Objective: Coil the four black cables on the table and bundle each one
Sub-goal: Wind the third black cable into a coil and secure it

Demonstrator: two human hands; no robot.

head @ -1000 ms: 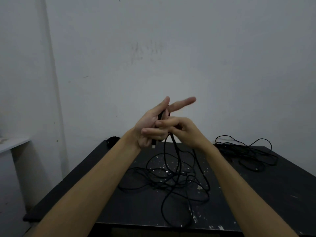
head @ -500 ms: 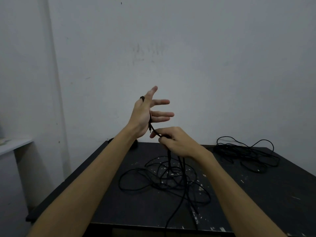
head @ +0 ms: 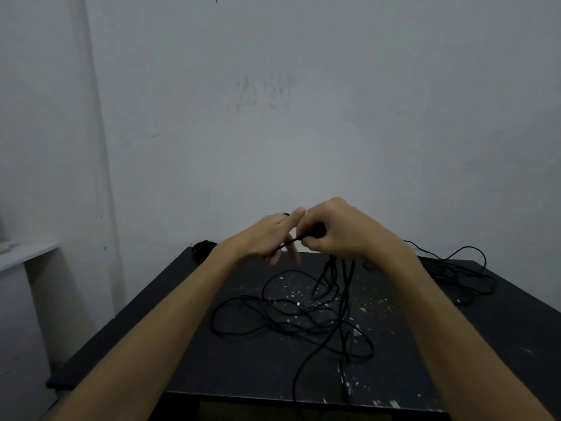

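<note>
A thin black cable point(head: 282, 314) lies in loose tangled loops on the middle of the black table point(head: 212, 369). My right hand point(head: 337, 232) grips a stretch of it above the table, with several strands hanging down from the fist. My left hand point(head: 267, 235) is held flat beside it with fingers straight, and the cable runs across those fingers. A second heap of black cable point(head: 455, 275) lies at the table's far right. A dark coiled bundle point(head: 203, 249) sits at the far left corner.
A pale wall stands right behind the table. A white shelf point(head: 24, 253) juts out at the left. The table's front edge is close below my forearms, and one strand hangs over it.
Both hands have dropped lower. My left hand turned from upright with spread fingers to flat, and my right hand moved up beside it, carrying the cable over the left fingers.
</note>
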